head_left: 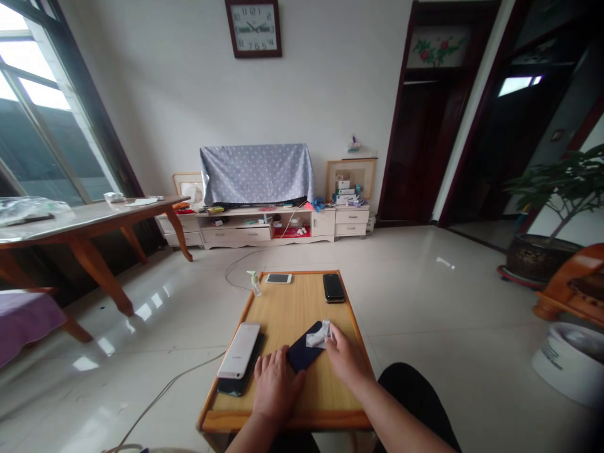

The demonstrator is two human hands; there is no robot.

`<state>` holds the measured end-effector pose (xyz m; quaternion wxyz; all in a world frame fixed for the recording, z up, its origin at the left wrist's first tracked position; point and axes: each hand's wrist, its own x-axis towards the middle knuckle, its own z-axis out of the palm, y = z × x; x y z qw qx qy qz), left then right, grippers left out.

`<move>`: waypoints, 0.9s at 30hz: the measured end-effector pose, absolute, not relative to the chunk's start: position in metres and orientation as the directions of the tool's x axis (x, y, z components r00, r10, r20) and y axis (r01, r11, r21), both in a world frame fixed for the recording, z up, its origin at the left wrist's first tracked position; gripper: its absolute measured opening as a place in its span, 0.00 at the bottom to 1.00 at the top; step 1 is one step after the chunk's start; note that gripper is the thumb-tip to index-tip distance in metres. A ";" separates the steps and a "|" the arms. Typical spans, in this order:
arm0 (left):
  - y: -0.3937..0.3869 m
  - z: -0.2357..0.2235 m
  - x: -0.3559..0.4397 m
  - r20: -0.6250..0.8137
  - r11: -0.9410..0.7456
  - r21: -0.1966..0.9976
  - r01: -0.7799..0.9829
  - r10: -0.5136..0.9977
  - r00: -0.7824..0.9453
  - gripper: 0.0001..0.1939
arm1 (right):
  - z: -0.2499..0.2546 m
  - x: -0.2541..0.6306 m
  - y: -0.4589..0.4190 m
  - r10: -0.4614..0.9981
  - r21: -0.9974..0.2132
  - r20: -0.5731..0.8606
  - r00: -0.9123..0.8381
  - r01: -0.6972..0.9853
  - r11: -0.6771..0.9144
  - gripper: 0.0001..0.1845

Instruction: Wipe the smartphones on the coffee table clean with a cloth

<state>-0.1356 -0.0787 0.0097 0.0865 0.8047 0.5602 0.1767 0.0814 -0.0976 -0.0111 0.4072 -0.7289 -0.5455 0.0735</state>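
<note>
A dark smartphone [304, 350] lies at a slant on the small wooden table [287, 308], its dark blue-black face up. At its near end my left hand [276, 384] steadies it, fingers along one edge and thumb at the other. My right hand [344, 355] pinches a crumpled white tissue [318, 336], which touches the far end of that phone. To the left, a white smartphone [240, 350] lies on top of a dark smartphone [236, 384], partly covering it.
Toward the table's far edge are a small clear pump bottle [255, 283], a white phone [279, 278] and a black phone [334, 287]. A cable [174, 380] runs over the floor at left. A white bucket [566, 362] and potted plant [540, 255] stand to the right.
</note>
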 end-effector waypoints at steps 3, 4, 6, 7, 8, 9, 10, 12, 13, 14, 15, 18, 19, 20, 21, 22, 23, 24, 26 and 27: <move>-0.078 0.007 -0.136 0.196 -0.370 0.334 0.867 0.927 0.320 0.31 | 0.000 0.069 -0.099 0.903 -0.570 0.287 0.319 0.815 -0.106 0.29; -0.078 0.007 -0.136 0.204 -0.377 0.334 0.864 0.924 0.324 0.31 | 0.003 0.064 -0.100 0.923 -0.526 0.261 0.281 0.843 -0.108 0.29; -0.078 0.005 -0.136 0.216 -0.379 0.338 0.861 0.922 0.321 0.30 | 0.009 0.052 -0.107 0.963 -0.465 0.206 0.176 0.883 -0.062 0.29; -0.078 0.004 -0.137 0.216 -0.377 0.341 0.861 0.923 0.319 0.30 | 0.011 0.045 -0.112 0.976 -0.449 0.192 0.107 0.893 -0.010 0.29; -0.077 0.003 -0.138 0.213 -0.378 0.343 0.860 0.923 0.321 0.29 | 0.012 0.038 -0.118 0.981 -0.442 0.190 0.032 0.895 0.056 0.30; -0.077 0.002 -0.138 0.208 -0.384 0.343 0.857 0.921 0.330 0.28 | 0.013 0.031 -0.125 0.979 -0.441 0.198 -0.038 0.889 0.124 0.30; -0.077 0.002 -0.139 0.203 -0.393 0.341 0.854 0.918 0.342 0.28 | 0.013 0.026 -0.131 0.973 -0.443 0.209 -0.097 0.878 0.183 0.29; -0.077 0.002 -0.140 0.192 -0.409 0.339 0.847 0.912 0.363 0.29 | 0.015 0.021 -0.138 0.960 -0.448 0.222 -0.171 0.857 0.256 0.28; -0.077 0.003 -0.140 0.190 -0.409 0.342 0.846 0.912 0.364 0.28 | 0.017 0.022 -0.138 0.960 -0.446 0.217 -0.179 0.856 0.260 0.28; -0.078 0.004 -0.140 0.192 -0.403 0.346 0.847 0.914 0.357 0.27 | 0.018 0.026 -0.136 0.965 -0.441 0.202 -0.167 0.864 0.242 0.28; -0.078 0.005 -0.139 0.195 -0.395 0.351 0.849 0.918 0.346 0.27 | 0.021 0.033 -0.132 0.975 -0.430 0.179 -0.134 0.880 0.200 0.28; -0.080 0.008 -0.137 0.213 -0.379 0.354 0.855 0.923 0.321 0.29 | 0.026 0.054 -0.115 0.995 -0.371 0.094 0.035 0.929 0.003 0.31; -0.080 0.008 -0.137 0.217 -0.378 0.353 0.856 0.923 0.318 0.29 | 0.027 0.058 -0.111 0.994 -0.350 0.073 0.086 0.935 -0.055 0.32; -0.080 0.008 -0.137 0.219 -0.380 0.352 0.856 0.922 0.319 0.30 | 0.027 0.059 -0.109 0.991 -0.337 0.059 0.119 0.937 -0.092 0.33; -0.079 0.007 -0.137 0.220 -0.380 0.353 0.855 0.922 0.318 0.30 | 0.027 0.056 -0.110 0.991 -0.335 0.052 0.125 0.937 -0.100 0.35; -0.078 0.005 -0.138 0.219 -0.378 0.354 0.856 0.923 0.317 0.30 | 0.026 0.050 -0.114 0.993 -0.343 0.052 0.101 0.936 -0.077 0.36; -0.078 0.003 -0.140 0.215 -0.378 0.354 0.856 0.923 0.319 0.30 | 0.025 0.042 -0.119 0.997 -0.360 0.062 0.055 0.932 -0.029 0.36; -0.077 0.002 -0.141 0.210 -0.383 0.352 0.854 0.922 0.326 0.29 | 0.023 0.033 -0.126 0.997 -0.382 0.078 -0.007 0.923 0.037 0.36; -0.077 -0.001 -0.144 0.201 -0.401 0.345 0.849 0.915 0.350 0.29 | 0.022 0.017 -0.138 0.984 -0.424 0.119 -0.130 0.890 0.169 0.36; -0.077 -0.001 -0.145 0.198 -0.407 0.343 0.846 0.912 0.359 0.29 | 0.022 0.014 -0.142 0.977 -0.438 0.131 -0.171 0.874 0.211 0.35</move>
